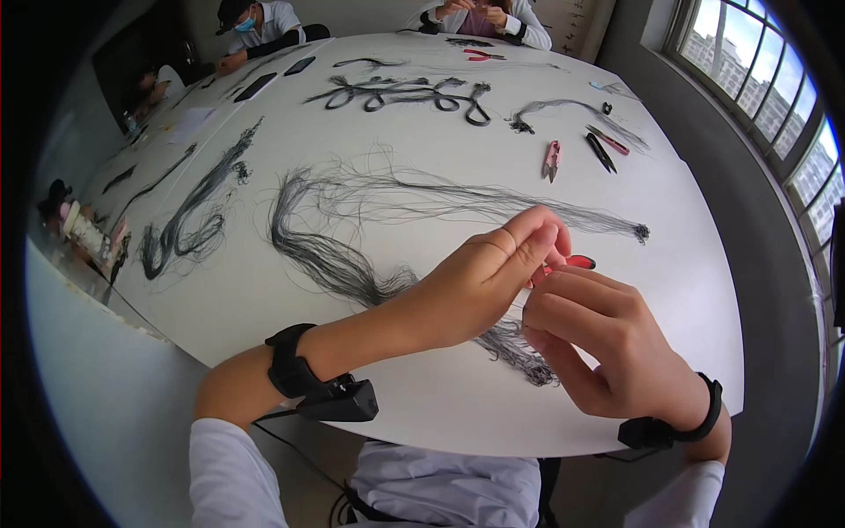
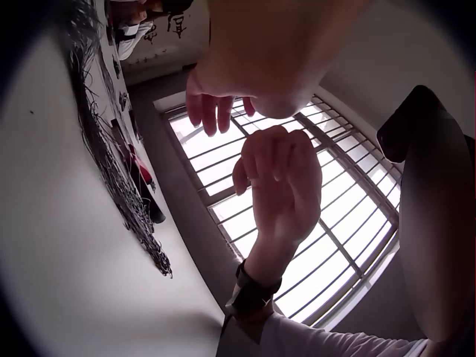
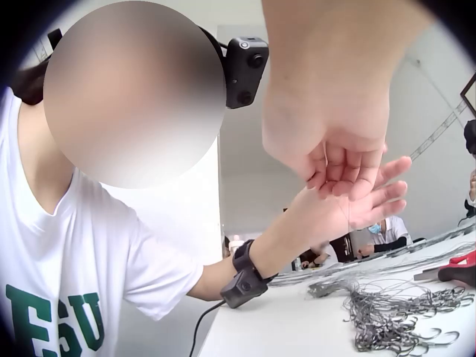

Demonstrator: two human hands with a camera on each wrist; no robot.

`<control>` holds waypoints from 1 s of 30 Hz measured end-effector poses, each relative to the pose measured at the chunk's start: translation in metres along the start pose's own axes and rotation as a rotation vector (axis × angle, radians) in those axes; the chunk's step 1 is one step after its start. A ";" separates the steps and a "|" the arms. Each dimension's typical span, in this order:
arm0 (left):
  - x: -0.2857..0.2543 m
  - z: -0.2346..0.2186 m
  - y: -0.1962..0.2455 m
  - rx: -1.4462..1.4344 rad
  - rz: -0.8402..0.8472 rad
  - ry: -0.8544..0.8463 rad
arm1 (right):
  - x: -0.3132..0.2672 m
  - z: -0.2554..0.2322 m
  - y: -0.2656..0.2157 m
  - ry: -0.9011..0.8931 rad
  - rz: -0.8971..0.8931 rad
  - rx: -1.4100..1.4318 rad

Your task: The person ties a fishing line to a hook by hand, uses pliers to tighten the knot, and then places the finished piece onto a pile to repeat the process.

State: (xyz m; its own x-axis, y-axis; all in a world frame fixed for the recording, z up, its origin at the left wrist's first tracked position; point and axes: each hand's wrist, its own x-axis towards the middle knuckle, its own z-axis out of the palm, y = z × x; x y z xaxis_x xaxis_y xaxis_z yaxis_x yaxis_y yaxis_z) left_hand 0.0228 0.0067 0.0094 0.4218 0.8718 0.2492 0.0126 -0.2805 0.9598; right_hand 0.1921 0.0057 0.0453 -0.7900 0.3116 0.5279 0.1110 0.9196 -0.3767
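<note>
My left hand [image 1: 475, 286] reaches across the table front, its thumb tip against the index finger and the other fingers nearly straight. Close beside it, my right hand [image 1: 612, 339] has its fingers curled in and pinches at the left fingertips. A thin fishing line [image 3: 348, 216] hangs by the fingers in the right wrist view; whatever else they pinch is hidden. Below the hands lies a bundle of fish hooks [image 3: 401, 320] on fine dark lines [image 1: 326, 255]. A red-handled tool [image 1: 581, 262] lies partly hidden behind the fingers.
Red snips [image 1: 552, 161] and black snips [image 1: 601, 151] lie at the right. Looped dark line bundles [image 1: 405, 95] lie farther back, another bundle [image 1: 189, 211] at left. Red pliers [image 1: 482, 55] and a phone [image 1: 255, 87] are beyond. People sit at the far side.
</note>
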 end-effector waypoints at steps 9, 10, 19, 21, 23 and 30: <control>-0.008 -0.001 0.021 -0.292 -0.486 -0.495 | 0.007 -0.024 0.001 0.115 -0.071 -0.083; -0.009 -0.001 0.022 -0.292 -0.485 -0.496 | 0.008 -0.027 0.002 0.109 -0.073 -0.053; -0.015 -0.003 0.037 -0.317 -0.485 -0.745 | 0.003 -0.048 0.046 0.281 0.147 0.390; -0.016 0.000 0.039 -0.333 -0.508 -0.812 | 0.003 -0.048 0.046 0.276 0.149 0.386; -0.016 0.002 0.042 -0.350 -0.535 -0.879 | 0.004 -0.047 0.047 0.272 0.149 0.389; -0.024 -0.020 0.046 -0.541 -0.496 -0.589 | -0.006 -0.048 0.058 0.205 0.303 0.326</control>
State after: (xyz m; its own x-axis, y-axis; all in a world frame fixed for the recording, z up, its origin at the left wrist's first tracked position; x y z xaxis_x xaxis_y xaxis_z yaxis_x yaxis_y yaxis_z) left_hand -0.0051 -0.0186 0.0504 0.8738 0.4565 -0.1674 -0.0469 0.4219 0.9054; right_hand 0.2318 0.0687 0.0570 -0.6127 0.6246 0.4843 0.0973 0.6677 -0.7380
